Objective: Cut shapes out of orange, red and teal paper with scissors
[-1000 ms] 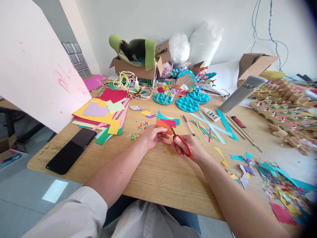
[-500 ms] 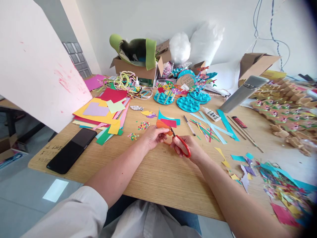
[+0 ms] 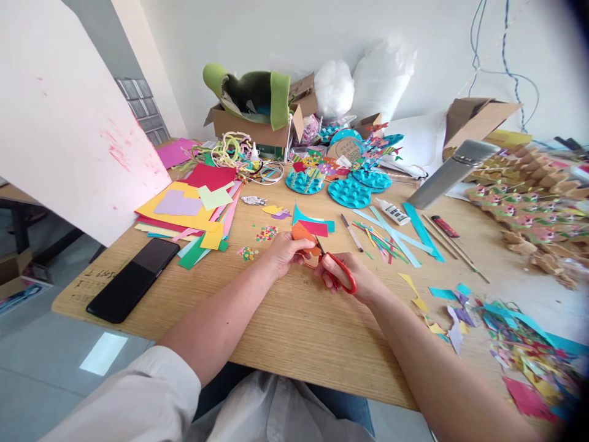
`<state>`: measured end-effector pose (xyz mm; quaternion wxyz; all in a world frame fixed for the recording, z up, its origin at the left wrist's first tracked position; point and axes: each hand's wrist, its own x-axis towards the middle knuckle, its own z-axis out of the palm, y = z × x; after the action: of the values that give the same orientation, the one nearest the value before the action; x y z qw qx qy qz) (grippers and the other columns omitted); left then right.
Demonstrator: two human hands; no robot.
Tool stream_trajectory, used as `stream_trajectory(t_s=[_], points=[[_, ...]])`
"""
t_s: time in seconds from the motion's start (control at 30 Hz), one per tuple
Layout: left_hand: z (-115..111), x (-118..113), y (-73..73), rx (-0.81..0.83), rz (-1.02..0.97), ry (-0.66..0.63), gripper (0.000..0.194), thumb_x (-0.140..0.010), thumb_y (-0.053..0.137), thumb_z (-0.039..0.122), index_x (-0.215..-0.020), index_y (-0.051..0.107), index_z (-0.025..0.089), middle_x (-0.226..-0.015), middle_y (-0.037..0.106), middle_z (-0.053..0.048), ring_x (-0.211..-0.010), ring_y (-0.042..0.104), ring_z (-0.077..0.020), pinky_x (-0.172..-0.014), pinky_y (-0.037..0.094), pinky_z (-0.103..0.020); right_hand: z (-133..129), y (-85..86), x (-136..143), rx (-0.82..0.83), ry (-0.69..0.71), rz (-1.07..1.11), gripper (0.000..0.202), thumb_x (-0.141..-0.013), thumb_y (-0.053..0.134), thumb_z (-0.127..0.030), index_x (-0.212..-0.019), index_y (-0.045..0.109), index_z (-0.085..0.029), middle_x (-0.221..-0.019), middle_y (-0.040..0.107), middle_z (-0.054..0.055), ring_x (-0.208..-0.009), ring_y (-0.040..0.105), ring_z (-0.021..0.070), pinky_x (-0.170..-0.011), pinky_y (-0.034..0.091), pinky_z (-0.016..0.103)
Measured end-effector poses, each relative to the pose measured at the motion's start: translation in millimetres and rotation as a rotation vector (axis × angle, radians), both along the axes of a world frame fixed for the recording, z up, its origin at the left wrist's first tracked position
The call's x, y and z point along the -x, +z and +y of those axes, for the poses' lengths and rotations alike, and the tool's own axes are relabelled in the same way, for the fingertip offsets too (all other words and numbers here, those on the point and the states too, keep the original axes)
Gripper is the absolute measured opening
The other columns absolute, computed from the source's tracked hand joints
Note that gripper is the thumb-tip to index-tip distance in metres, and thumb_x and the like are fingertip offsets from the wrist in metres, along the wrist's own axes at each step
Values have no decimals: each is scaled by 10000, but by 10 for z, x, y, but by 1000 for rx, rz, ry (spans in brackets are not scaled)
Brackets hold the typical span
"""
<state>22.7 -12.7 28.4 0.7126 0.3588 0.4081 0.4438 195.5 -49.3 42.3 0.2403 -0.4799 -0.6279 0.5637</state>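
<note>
Over the middle of the table my left hand [image 3: 286, 253] pinches a piece of orange paper [image 3: 301, 232]. My right hand [image 3: 345, 273] is wrapped round the red handles of a pair of scissors [image 3: 348, 279], their dark blades pointing up and left at the paper's right edge. How far the blades are apart is too small to tell. Just beyond the paper lie a crimson paper piece [image 3: 316, 228] and a blue paper scrap with a curved edge [image 3: 299, 213]. A pen [image 3: 351, 232] rests to the right of them.
Coloured paper sheets [image 3: 184, 205] and a black phone [image 3: 133, 279] lie on the left. A glue bottle [image 3: 392, 212], paper strips [image 3: 400, 233] and a leaning grey flask [image 3: 448, 175] are on the right. Paper offcuts [image 3: 529, 344] heap at the near right; blue discs [image 3: 350, 192] stand behind.
The orange paper has turned slightly in my left hand, and more of it shows below the fingers. The scissors have shifted a little with my right hand.
</note>
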Motion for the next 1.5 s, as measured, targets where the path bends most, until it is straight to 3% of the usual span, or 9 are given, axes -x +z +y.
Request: stream_trajectory(t_s=[0.33,0.63,0.9,1.5], points=[[-3,-10,17,18,-20,7,109,-617,717,149,-683,639,109,-597,620,-12,-448,523,-78,-414,321,-201,-12,31,-3,-18,22,-10,705,-784,468,-827,-746,619,-139,-542,587,24,-453,520,119,-475,352,257],[-11,-21,30,38,-3,21,94,-621,705,149,-676,634,120,-588,620,-10,-433,524,-81,-395,302,-198,-2,44,-9,-19,22,-41,662,-777,504,-803,-691,607,-155,-501,562,11,-427,505,117,-448,322,248],[-17,-19,16,23,38,36,123,-618,738,153,-672,632,122,-589,625,-15,-440,538,-87,-405,325,-201,1,76,6,26,-30,-84,586,-692,650,-746,-639,600,-164,-450,527,-12,-386,482,108,-402,279,228],[-2,-14,-2,18,30,21,201,-575,799,214,-665,641,130,-578,613,-5,-460,528,-82,-420,331,-202,18,52,-3,29,-58,-103,645,-665,615,-808,-617,603,-165,-406,515,-9,-343,435,97,-371,297,230]])
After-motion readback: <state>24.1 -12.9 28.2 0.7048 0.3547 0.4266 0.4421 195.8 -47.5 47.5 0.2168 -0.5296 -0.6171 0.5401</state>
